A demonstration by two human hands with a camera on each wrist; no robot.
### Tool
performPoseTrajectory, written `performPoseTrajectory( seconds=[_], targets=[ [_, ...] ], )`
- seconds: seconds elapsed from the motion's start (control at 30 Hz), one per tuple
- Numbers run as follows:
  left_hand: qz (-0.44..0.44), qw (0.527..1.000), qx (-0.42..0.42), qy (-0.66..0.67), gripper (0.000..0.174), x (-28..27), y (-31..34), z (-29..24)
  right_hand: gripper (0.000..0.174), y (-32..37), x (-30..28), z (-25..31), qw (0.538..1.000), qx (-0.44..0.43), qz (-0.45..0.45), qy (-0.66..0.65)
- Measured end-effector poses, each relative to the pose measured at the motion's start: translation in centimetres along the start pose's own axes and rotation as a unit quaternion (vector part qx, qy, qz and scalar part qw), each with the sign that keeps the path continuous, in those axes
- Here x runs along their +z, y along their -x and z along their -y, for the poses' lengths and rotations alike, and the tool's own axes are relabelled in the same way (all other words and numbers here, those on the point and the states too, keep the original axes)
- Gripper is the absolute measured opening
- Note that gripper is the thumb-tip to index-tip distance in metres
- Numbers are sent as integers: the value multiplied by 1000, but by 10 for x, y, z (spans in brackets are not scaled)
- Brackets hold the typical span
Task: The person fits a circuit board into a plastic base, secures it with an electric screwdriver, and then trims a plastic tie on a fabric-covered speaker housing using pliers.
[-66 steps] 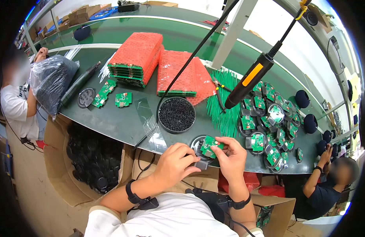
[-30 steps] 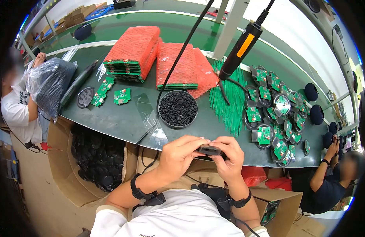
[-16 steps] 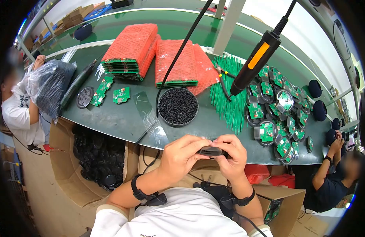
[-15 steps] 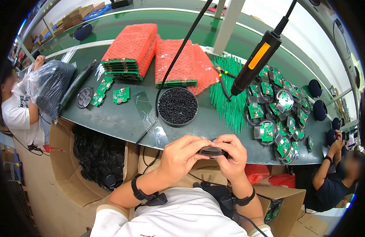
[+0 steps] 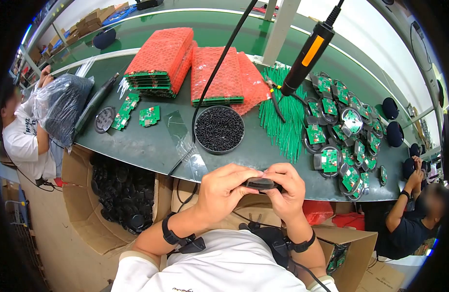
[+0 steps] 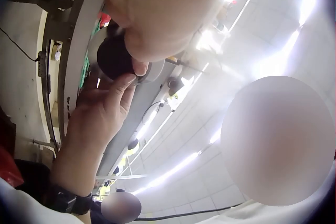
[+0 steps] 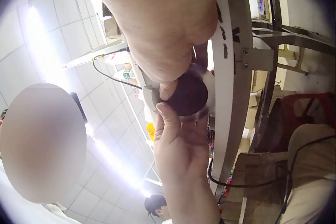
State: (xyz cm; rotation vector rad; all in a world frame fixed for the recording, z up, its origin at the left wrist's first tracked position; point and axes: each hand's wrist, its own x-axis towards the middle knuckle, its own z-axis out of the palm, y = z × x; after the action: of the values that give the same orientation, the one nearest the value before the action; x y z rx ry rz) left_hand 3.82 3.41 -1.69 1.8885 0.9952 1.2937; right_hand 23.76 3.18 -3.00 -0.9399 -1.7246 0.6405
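Both hands grip one dark round part (image 5: 260, 183) over the table's front edge, seen nearly edge-on in the head view. The left hand (image 5: 221, 191) pinches its left side and the right hand (image 5: 286, 191) its right side, thumbs below and fingers above. In the left wrist view the part's round dark face (image 6: 114, 57) shows between the left hand (image 6: 157, 14) and the right hand (image 6: 100, 113). The right wrist view shows the same dark face (image 7: 189, 94), with thumbs near its rim. What lies on its far side is hidden.
A round tray (image 5: 197, 138) of small black pieces stands beyond the hands. Green strips (image 5: 282, 131), pliers (image 5: 276, 104) and board assemblies (image 5: 329, 160) lie right; a black-and-orange tool (image 5: 308, 56) hangs above. Red-wrapped board stacks (image 5: 161, 53) stand behind; a carton (image 5: 78, 214) is below left.
Earlier the part was held flatter with a green board showing on it; it has since been turned edge-on, hiding the board. Lately it has tilted slightly, still in both hands.
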Motion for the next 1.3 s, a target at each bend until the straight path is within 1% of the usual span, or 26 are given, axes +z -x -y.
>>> performPoseTrajectory(
  seconds=[0.17,0.33,0.5,0.57,1.0,1.2,1.27,1.3],
  targets=[
    [11,1000,-17,2,33,1,-1,-1,29,-1,-1,-6,999,-35,-11,19],
    [26,998,-46,18,34,-2,-3,-7,28,1,1,-4,999,-26,-25,18],
    [41,998,-37,21,34,-7,-7,-8,27,3,2,-3,999,-12,-29,13],
    [48,998,-39,22,34,-7,-7,-7,27,3,2,-5,999,-31,-28,19],
    [28,999,-30,34,33,-4,-2,-6,29,2,0,-4,998,-49,-26,29],
    [16,999,-26,28,32,-4,-4,-6,29,3,1,-2,999,-30,-25,21],
    [18,999,-34,22,31,-4,-4,-6,27,4,5,0,997,19,-65,-33],
    [15,999,-32,27,31,-4,-4,-5,27,4,4,0,997,19,-65,-33]
  ],
)
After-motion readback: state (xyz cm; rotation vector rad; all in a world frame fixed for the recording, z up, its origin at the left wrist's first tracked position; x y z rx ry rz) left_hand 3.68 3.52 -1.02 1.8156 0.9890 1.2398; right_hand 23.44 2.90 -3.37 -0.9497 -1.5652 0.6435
